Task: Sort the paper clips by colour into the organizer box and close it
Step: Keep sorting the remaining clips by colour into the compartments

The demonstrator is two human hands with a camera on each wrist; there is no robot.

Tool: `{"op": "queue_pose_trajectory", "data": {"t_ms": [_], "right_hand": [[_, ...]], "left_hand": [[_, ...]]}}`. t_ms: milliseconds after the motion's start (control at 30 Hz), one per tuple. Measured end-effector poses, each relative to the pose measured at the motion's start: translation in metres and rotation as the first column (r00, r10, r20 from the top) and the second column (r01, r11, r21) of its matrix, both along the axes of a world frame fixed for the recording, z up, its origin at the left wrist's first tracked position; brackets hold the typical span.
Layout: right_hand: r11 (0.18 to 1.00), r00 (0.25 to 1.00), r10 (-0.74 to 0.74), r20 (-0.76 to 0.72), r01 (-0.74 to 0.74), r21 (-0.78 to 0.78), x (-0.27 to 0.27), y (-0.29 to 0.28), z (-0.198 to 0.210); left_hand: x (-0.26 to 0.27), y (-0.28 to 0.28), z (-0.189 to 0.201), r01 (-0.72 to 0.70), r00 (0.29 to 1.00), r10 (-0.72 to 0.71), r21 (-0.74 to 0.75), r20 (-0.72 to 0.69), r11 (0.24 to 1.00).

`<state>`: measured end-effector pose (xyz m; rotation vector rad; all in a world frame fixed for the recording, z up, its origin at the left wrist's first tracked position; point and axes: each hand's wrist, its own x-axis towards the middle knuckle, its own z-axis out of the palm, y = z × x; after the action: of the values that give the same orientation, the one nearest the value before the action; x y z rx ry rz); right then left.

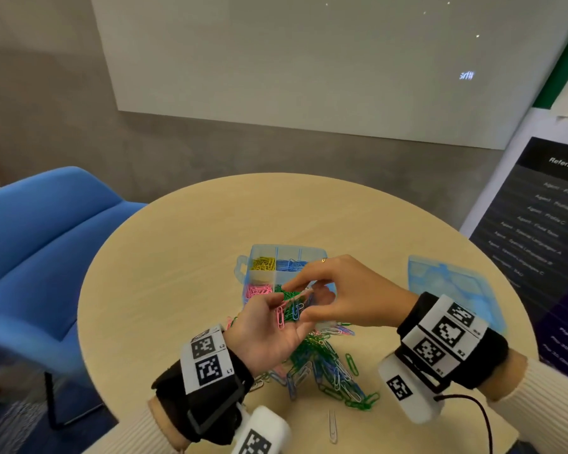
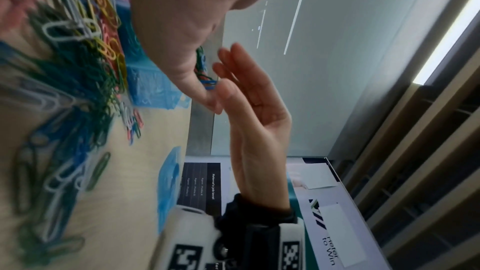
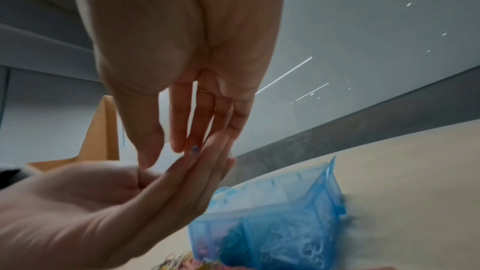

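Yellow, blue, pink and green already fill the organizer box (image 1: 247, 280); my left hand (image 1: 269, 335) cups mixed clips, right fingers (image 1: 297, 283) pinching one; pile (image 1: 325, 368) remains, lid (image 1: 453, 286) off.

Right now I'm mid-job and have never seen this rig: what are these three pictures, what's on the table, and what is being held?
No machine here: a person's two bare hands wearing wrist cameras. The head view looks down from the forehead; the other two look along each wrist.

On the round wooden table stands an open translucent blue organizer box with yellow, blue, pink and green clips already in separate compartments. Its detached blue lid lies to the right. A mixed pile of coloured paper clips lies nearer the person.

The left hand, palm up, carries a small handful of clips. The right hand reaches in with its fingertips to pick among them.
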<state>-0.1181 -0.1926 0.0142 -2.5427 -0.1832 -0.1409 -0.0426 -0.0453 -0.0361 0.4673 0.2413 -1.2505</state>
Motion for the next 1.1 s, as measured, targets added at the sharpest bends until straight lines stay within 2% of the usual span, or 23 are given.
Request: {"op": "queue_pose_trajectory", "data": {"t_ms": [233,467,600,800,867,967,1100], "right_hand": [[0.995,0.993,-0.1,0.068,0.102,-0.02,0.002,-0.01,0.002],[0.996,0.993,-0.043,0.109,0.051,-0.069,0.006,-0.004,-0.005],[0.995,0.991,-0.05,0.124,0.06,-0.078,0.011,-0.005,-0.003],[0.991,0.971,-0.134,0.198,0.128,0.043,0.012,0.0,0.008],[0.985,0.967,-0.138,0.214,0.112,0.128,0.014,0.007,0.009],[0.978,0.984,-0.084,0.157,0.051,0.203,0.016,0.019,0.007],[1.0,0.993,0.026,0.114,-0.027,0.009,0.025,0.022,-0.003]], "left_hand": [[0.006,0.013,0.008,0.013,1.0,-0.012,-0.035,0.025,0.999],[0.009,0.018,0.013,0.054,0.992,-0.051,-0.017,0.115,0.998],[0.01,0.021,0.016,0.068,0.992,-0.066,-0.013,0.111,0.998],[0.019,0.023,0.017,0.054,0.997,-0.05,-0.065,0.05,0.996],[0.02,0.021,0.019,0.036,0.999,-0.033,-0.073,0.042,0.997],[0.019,0.019,0.021,0.018,0.996,-0.018,0.002,0.086,1.0],[0.023,0.018,0.018,0.028,0.996,-0.03,0.027,0.087,0.999]]}}
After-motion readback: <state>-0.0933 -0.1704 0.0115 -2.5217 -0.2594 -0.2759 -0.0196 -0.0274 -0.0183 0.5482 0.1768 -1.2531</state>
